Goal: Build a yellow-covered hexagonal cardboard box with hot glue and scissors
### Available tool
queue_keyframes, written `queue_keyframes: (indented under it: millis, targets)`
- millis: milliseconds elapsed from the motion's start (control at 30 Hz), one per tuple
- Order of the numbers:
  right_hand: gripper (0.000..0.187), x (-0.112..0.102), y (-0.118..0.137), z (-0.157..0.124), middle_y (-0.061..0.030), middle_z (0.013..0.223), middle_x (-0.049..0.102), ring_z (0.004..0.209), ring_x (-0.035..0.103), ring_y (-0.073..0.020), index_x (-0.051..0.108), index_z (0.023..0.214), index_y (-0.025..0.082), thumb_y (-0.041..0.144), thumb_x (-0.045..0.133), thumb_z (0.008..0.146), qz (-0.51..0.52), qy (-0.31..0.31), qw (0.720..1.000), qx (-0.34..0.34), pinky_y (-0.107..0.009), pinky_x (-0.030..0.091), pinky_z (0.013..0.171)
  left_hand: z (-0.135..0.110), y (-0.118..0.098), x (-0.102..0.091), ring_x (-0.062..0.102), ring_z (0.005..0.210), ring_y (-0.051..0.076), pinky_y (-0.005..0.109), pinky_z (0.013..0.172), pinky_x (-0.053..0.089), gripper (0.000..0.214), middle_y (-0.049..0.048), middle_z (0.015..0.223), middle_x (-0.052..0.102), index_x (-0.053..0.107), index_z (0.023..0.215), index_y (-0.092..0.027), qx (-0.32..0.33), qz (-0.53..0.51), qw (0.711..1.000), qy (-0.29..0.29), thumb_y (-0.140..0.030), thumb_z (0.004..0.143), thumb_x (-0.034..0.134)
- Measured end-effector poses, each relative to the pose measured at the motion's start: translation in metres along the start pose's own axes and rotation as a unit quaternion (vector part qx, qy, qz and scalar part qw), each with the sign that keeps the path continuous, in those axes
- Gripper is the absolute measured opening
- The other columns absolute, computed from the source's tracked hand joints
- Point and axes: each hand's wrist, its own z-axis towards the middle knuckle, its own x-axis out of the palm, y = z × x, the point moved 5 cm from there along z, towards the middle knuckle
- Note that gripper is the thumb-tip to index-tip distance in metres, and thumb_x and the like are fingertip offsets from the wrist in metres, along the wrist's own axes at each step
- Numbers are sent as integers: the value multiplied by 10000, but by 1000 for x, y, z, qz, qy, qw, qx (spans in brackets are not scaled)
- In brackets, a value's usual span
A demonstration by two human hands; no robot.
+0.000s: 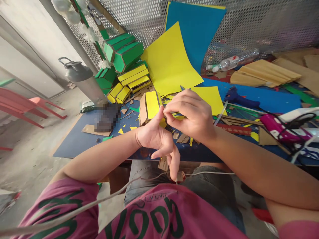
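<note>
A small cardboard box faced with yellow paper (149, 107) is held up just above the blue table (74, 139), in front of me. My left hand (157, 139) grips its lower right corner with thumb and forefinger, the other fingers hanging loose. My right hand (193, 114) is closed in a pinch on the same corner edge of the box, knuckles up. Yellow and cardboard scraps (183, 137) lie under both hands.
Finished green boxes (123, 51) and yellow boxes (133, 78) are stacked at the back left, beside yellow sheets (171, 61) and a blue sheet (196, 26). A grey flask (82, 79) stands left. A blue glue gun (235, 96), pink glue gun (276, 126), plastic bottle (231, 61) and cardboard pieces (264, 73) lie right.
</note>
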Motion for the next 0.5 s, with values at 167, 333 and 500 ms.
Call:
queue_keyframes:
  millis: [167,333,500]
  targets:
    - [152,-1,-1,-1,4,1001,811,1005,775,-227,718,1059,280,134,726,1020,5,11,1000,7,-462,657,987,0,4,-6,833,998,481,644,910,698,1282,283,721,751,635,550,-260,10,-13,999,-27,-1029,663,-386]
    - [141,0,-3,-2,5,997,809,1016,777,-230,745,1077,283,154,714,1030,15,21,999,18,-494,645,1060,1,-1,-4,822,1001,494,616,892,706,1235,283,682,730,653,550,-255,51,5,998,-44,-1127,686,-211]
    - [145,-1,-1,0,10,991,814,1013,784,-226,753,1070,279,146,707,1037,18,19,1000,7,-479,653,1034,1,-3,7,823,1045,490,607,923,700,1251,291,776,763,700,577,-244,33,37,999,16,-1141,701,-163]
